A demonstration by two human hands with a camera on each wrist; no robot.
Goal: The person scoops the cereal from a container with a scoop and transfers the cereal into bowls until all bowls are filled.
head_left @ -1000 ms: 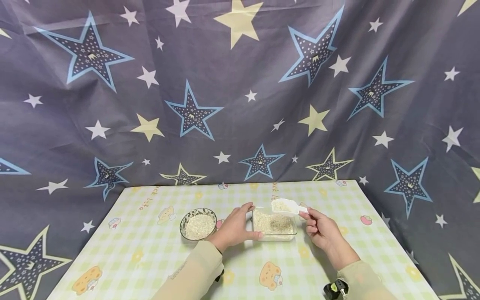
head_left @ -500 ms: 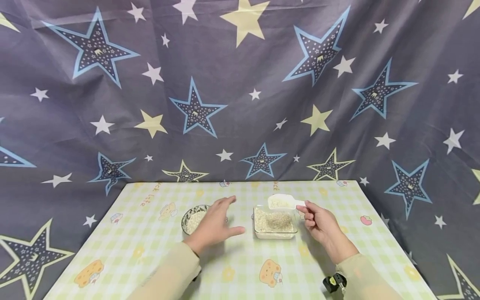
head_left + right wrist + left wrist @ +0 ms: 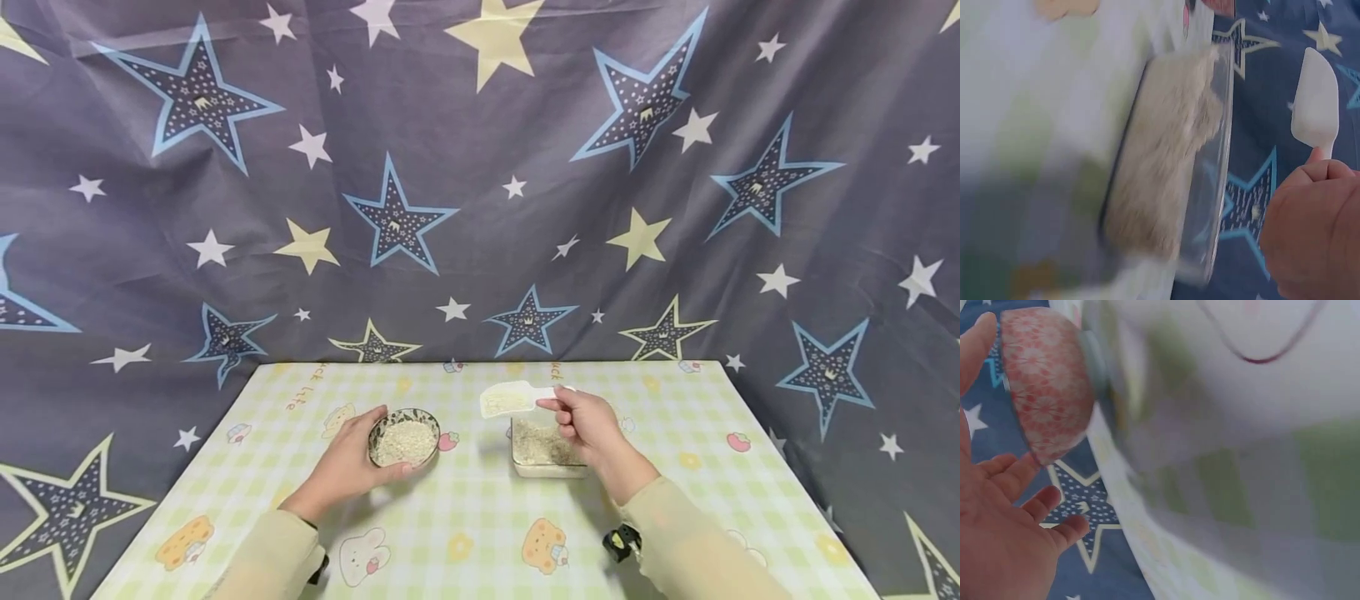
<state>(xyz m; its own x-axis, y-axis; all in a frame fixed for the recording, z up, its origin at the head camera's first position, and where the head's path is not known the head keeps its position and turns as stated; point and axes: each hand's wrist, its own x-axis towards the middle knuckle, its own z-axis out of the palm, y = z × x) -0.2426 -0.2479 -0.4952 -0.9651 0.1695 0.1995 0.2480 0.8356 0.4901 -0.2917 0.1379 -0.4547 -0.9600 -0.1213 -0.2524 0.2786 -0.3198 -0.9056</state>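
A patterned bowl [image 3: 405, 437] of pale oat flakes stands at centre left; its outside shows red with white flowers in the left wrist view. My left hand [image 3: 348, 462] holds its left side, thumb at the near rim and fingers at the far rim. In my right hand [image 3: 592, 433] I grip the handle of a white scoop [image 3: 506, 400], which carries some flakes. The scoop is raised above and slightly left of a clear rectangular container [image 3: 551, 471] that also holds flakes. The right hand covers part of that container's right side.
A green checked cloth with cartoon prints covers the table [image 3: 450, 508]. Behind its far edge hangs a dark curtain [image 3: 480, 208] with stars. Tabletop lies between the bowl and the container.
My left hand has let go of the clear container and moved left to the bowl. The right hand has carried the loaded scoop leftward and a little up.
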